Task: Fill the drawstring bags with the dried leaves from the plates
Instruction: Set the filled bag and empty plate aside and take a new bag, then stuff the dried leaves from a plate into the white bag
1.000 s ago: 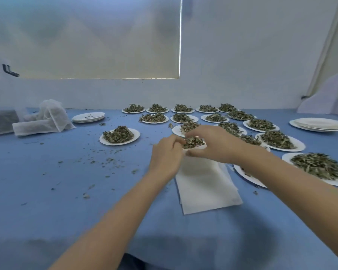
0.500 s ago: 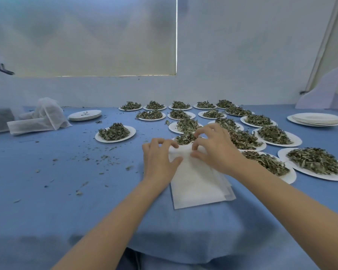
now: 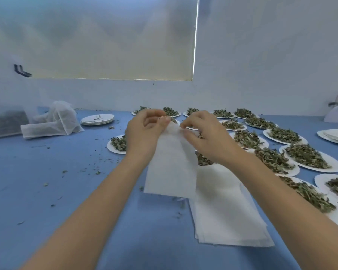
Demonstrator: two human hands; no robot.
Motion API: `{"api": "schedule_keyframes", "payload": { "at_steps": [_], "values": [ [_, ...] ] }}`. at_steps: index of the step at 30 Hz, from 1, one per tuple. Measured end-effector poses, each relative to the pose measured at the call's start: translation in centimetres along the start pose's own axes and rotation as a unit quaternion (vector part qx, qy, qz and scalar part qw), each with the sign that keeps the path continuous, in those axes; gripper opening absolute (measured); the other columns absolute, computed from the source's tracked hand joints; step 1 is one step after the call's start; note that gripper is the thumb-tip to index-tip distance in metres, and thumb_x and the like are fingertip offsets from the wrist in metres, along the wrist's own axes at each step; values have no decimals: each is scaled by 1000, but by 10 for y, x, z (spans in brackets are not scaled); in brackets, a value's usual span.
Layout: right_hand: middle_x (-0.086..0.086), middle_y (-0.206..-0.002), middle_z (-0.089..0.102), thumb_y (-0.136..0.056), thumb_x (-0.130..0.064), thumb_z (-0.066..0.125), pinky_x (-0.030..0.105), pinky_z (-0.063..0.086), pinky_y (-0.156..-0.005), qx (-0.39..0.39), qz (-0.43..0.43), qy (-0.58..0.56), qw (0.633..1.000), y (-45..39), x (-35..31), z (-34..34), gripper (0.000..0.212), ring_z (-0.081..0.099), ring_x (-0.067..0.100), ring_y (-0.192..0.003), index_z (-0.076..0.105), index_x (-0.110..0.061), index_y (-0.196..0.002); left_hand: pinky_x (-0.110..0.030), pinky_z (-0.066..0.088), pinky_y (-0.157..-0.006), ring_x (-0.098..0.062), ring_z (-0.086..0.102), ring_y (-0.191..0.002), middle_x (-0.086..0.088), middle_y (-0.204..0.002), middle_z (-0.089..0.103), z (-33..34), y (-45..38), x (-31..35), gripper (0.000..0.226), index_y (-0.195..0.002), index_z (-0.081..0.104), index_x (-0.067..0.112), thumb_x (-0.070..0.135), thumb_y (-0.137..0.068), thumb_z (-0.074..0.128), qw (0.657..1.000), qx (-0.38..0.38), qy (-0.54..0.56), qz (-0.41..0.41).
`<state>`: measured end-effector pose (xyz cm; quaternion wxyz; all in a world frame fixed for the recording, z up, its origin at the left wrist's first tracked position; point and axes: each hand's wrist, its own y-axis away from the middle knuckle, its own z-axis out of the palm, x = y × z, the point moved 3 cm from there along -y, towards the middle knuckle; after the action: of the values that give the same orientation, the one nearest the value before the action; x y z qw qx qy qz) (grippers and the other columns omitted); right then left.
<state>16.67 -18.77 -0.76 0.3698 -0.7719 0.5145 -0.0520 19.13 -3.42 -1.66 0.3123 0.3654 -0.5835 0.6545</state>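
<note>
A flat white drawstring bag (image 3: 171,168) hangs above the table, held by its top edge. My left hand (image 3: 144,133) pinches the left side of its mouth and my right hand (image 3: 205,139) pinches the right side. Under it, on the blue table (image 3: 47,182), lies a stack of empty white bags (image 3: 226,211). Several white plates heaped with dried green leaves (image 3: 304,155) spread from the middle to the right. One such plate (image 3: 116,144) shows just left of my left wrist.
At the far left lie mesh bags filled with leaves (image 3: 51,121) and a dark filled bag (image 3: 8,121). Beside them sits a stack of empty plates (image 3: 97,119); another stack (image 3: 336,135) is at the right edge. Leaf crumbs litter the left of the table.
Both hands took one bag off the stack and lifted it clear of the table. Earlier the right hand held a plate of leaves, which it has put down.
</note>
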Motion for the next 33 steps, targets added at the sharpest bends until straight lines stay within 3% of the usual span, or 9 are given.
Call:
{"api": "schedule_keyframes", "payload": {
  "at_steps": [4, 7, 11, 19, 23, 26, 28, 30, 33],
  "values": [
    [-4, -104, 41, -82, -38, 64, 24, 26, -96, -4, 27, 2, 1000, -28, -11, 20, 33, 34, 16, -106, 65, -22, -111, -12, 48, -72, -2, 65, -76, 14, -75, 70, -12, -26, 1, 15, -75, 68, 24, 10, -75, 74, 997, -23, -37, 64],
    [-4, -85, 46, -85, -37, 63, 26, 33, -78, -2, 20, -13, 1000, -55, -20, 28, 14, 44, 11, -85, 68, -24, -87, -13, 49, -73, -1, 66, -77, 17, -75, 70, -18, -43, 0, 18, -75, 68, 25, 8, -75, 73, 991, -43, -78, 100],
    [4, -81, 59, -87, -30, 63, 20, 33, -65, -17, 12, -65, 998, -83, -25, 41, 25, 52, 11, -73, 66, -7, -77, -27, 52, -79, -3, 66, -79, 19, -76, 70, -31, -66, -6, 17, -73, 70, 30, 14, -75, 73, 980, -27, -157, 120],
    [-13, -69, 62, -86, -26, 66, 9, 37, -62, -10, 94, -265, 960, -116, -21, 82, 10, 54, -6, -66, 72, -19, -84, -5, 40, -74, 9, 61, -82, 25, -79, 68, -46, -103, -25, 16, -75, 69, 31, 16, -78, 70, 976, 10, -181, 123],
    [-7, -74, 65, -88, -28, 61, 27, 48, -75, -73, 162, -354, 918, -127, -13, 101, 15, 60, 12, -79, 70, -23, -78, -9, 43, -80, 7, 62, -86, 22, -81, 69, -45, -118, -39, 19, -76, 68, 31, 13, -81, 67, 985, -11, -153, 83],
    [-2, -61, 44, -87, -35, 55, 32, 32, -65, -128, 187, -316, 921, -131, -7, 109, 34, 39, 13, -65, 61, -9, -65, -16, 46, -85, 3, 63, -90, 17, -83, 71, -44, -121, -48, 16, -78, 70, 26, 11, -82, 66, 990, -40, -121, 63],
    [9, -64, 40, -87, -39, 56, 35, 29, -62, -162, 182, -292, 925, -132, -4, 110, 41, 35, 15, -66, 57, -3, -67, -16, 46, -85, 2, 64, -90, 15, -84, 71, -43, -121, -53, 13, -80, 71, 24, 11, -81, 67, 989, -62, -116, 66],
    [29, -83, 56, -87, -39, 57, 51, 43, -73, -177, 161, -287, 928, -134, -2, 112, 43, 53, 24, -73, 62, 3, -81, -11, 44, -82, 2, 63, -89, 15, -83, 71, -44, -122, -57, 13, -80, 71, 25, 13, -80, 67, 987, -73, -122, 71],
    [28, -105, 60, -93, -30, 52, 46, 46, -83, -170, 133, -272, 938, -136, 2, 115, 35, 60, 33, -92, 64, 2, -99, -7, 39, -79, 6, 59, -87, 24, -83, 68, -46, -125, -63, 17, -79, 68, 35, 18, -81, 67, 981, -49, -165, 91]
  ]
}}
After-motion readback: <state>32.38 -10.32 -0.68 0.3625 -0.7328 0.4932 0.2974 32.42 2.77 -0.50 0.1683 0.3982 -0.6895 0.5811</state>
